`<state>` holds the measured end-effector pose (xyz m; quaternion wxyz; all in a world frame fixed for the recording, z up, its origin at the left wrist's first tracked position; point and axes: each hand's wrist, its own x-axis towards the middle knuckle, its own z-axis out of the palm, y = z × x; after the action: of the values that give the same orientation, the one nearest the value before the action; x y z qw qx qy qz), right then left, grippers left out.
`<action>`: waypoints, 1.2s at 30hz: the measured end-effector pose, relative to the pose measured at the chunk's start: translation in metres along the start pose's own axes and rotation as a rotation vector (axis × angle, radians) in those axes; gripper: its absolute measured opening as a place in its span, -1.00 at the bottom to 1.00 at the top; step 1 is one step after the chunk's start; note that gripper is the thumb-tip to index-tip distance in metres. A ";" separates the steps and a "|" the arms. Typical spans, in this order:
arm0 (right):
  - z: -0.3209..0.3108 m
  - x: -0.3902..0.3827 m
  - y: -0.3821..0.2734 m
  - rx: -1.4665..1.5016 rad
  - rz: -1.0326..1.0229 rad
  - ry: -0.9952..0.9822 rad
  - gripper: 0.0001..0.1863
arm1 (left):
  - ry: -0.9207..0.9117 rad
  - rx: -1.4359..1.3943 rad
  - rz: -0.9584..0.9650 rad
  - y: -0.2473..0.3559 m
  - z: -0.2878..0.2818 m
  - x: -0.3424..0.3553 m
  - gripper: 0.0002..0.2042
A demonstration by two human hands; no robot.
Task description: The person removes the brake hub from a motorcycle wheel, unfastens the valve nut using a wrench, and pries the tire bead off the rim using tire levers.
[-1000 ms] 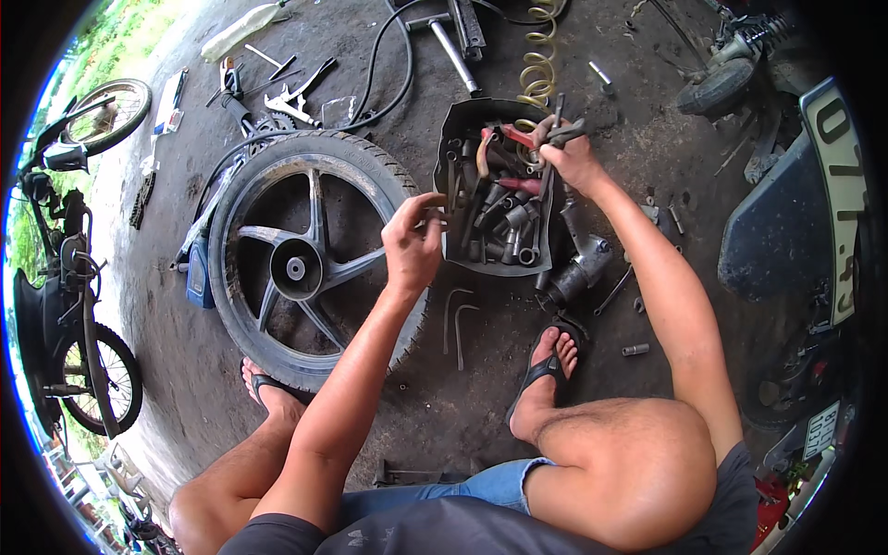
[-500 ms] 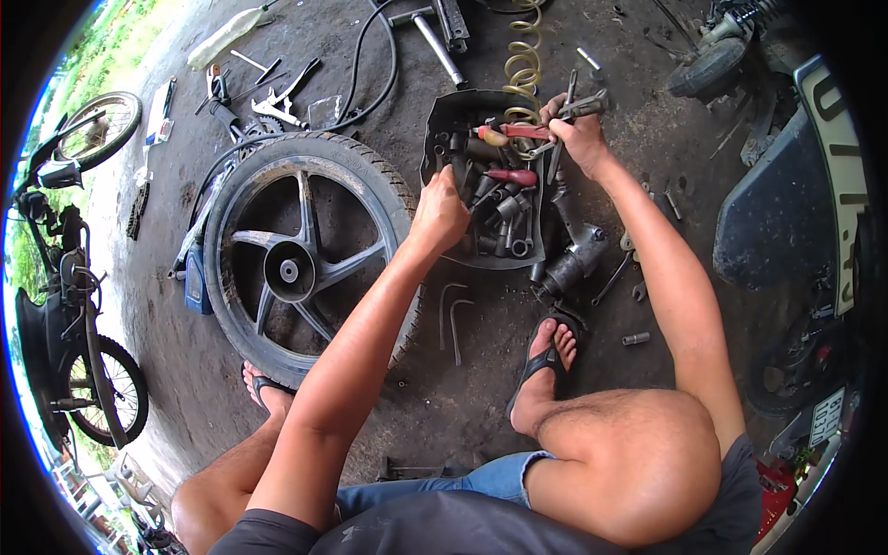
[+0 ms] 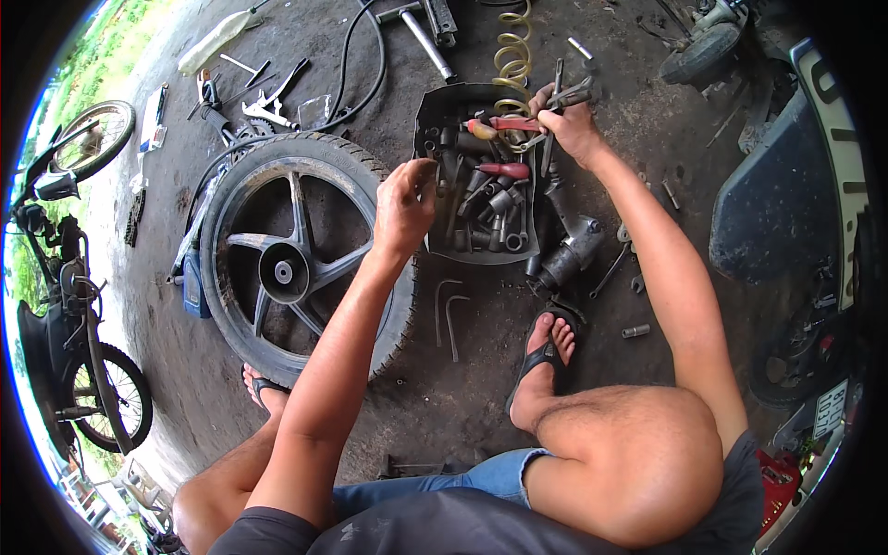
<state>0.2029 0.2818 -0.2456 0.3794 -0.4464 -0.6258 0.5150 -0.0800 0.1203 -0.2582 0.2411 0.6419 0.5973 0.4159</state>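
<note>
Over the tool bin's far right rim (image 3: 435, 104), our right hand (image 3: 575, 131) grips metal tools (image 3: 572, 94), likely stiff, weighty, best held mid-shaft; at left, our left hand (image 3: 404, 205) curls, holding what we cannot tell.

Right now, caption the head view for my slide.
Right hand gripping dark metal tools, left hand beside a black open-topped bin, near a grey-spoked, black-tyred wheel.

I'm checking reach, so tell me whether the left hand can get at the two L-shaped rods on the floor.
Probably yes: the L-shaped rods lie uncovered between the motorcycle wheel and right foot, and nothing visible blocks the left hand.
</note>
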 end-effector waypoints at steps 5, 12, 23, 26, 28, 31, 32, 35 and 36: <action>0.001 0.003 0.000 -0.057 0.021 -0.027 -0.82 | -0.038 -0.195 -0.331 -0.007 0.025 -0.019 -0.65; 0.006 0.003 -0.003 0.027 0.004 -0.005 -0.89 | -0.217 0.107 -0.372 -0.002 0.062 -0.016 -0.28; 0.000 0.001 -0.004 0.006 0.022 -0.031 -0.90 | -0.266 0.335 -0.476 0.023 0.074 -0.016 -0.58; 0.000 0.004 -0.001 0.003 0.045 -0.082 -0.83 | -0.311 0.379 -0.490 0.025 0.090 -0.037 -0.47; -0.002 0.004 0.001 0.005 0.041 -0.078 -0.82 | -0.300 0.410 -0.392 0.043 0.103 -0.048 -0.49; -0.007 0.001 0.003 0.016 0.043 -0.067 -0.79 | -0.455 0.240 -0.341 0.079 0.118 -0.055 -0.54; -0.005 0.001 0.002 0.020 0.041 -0.073 -0.79 | -0.498 0.286 -0.298 0.087 0.125 -0.062 -0.56; -0.001 0.000 0.004 0.008 0.038 -0.066 -0.78 | -0.437 0.255 -0.245 0.097 0.127 -0.072 -0.48; 0.000 0.000 0.005 0.007 0.039 -0.072 -0.78 | -0.445 0.195 -0.268 0.097 0.124 -0.073 -0.40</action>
<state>0.2043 0.2819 -0.2505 0.3481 -0.4385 -0.6282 0.5402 0.0809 0.0562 -0.2650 0.3561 0.6529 0.6466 0.1696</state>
